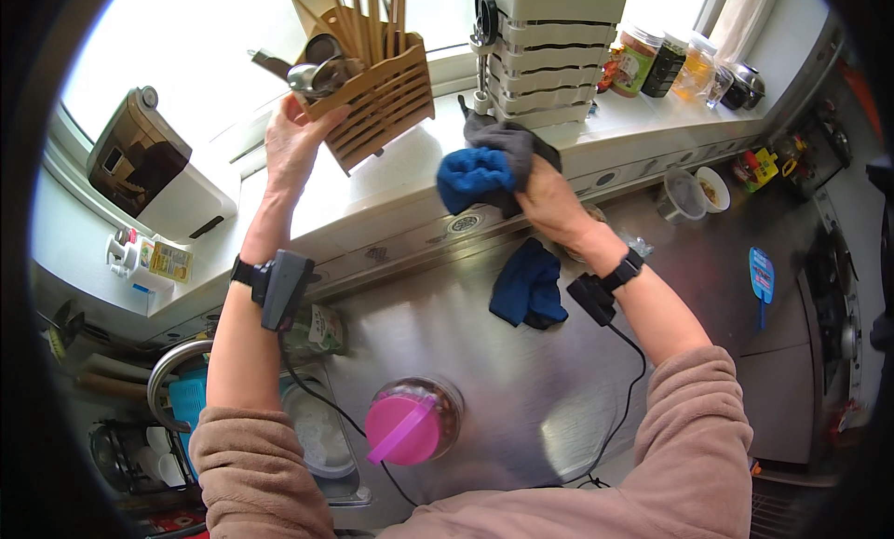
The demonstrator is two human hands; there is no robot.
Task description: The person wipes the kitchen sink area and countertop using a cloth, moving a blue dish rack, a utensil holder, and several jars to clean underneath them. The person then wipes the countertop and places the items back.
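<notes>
My left hand [297,137] grips the lower left end of a slatted wooden utensil holder [380,102], which is tilted on the windowsill. Chopsticks [374,22] and metal ladles or spoons [325,71] stick out of its top. In my right hand [552,200] is a bunched blue and grey cloth [482,176], held at the sill's front edge below a tiered, pale plastic rack [552,57]. A second blue cloth [529,284] lies crumpled on the steel counter beneath.
A pink-lidded jar [408,424] stands on the steel counter [503,392], right of a sink holding a basin [318,427]. A white-and-brown container [157,169] and bottles [143,260] occupy the sill's left. Jars [635,61] line its right. Cables hang from both wrist devices.
</notes>
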